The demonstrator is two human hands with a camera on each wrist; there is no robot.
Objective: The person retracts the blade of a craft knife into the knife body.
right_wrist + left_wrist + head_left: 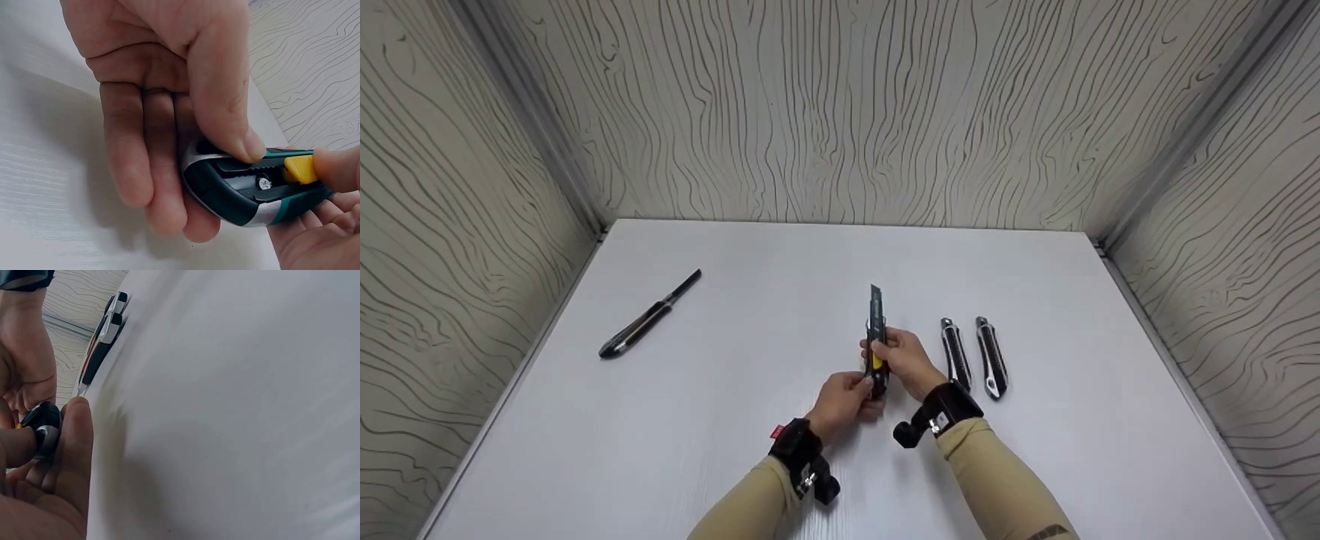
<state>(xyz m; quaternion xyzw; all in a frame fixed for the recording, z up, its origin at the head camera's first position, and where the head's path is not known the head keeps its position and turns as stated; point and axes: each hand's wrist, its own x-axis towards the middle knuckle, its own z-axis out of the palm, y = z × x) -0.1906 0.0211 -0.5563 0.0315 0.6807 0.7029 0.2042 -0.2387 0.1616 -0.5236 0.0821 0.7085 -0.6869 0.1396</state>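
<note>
A green-and-black utility knife [877, 315] is held between both hands, its blade extended toward the back of the table. My left hand [841, 403] grips the knife's butt end, thumb on top and fingers underneath. Farther forward on the handle, my right hand [909, 362] holds it, the thumb against the yellow slider [300, 170]. In the right wrist view a screw shows beside that slider, while the blade is out of sight. The left wrist view shows the butt end pinched by the left fingers [76, 439].
Two more utility knives, one [956, 352] nearer and one [991, 358] farther right, lie side by side, no blades showing. Another knife [651, 313] lies at the left with its dark blade out. Wood-patterned walls [840, 112] enclose the white table [765, 300].
</note>
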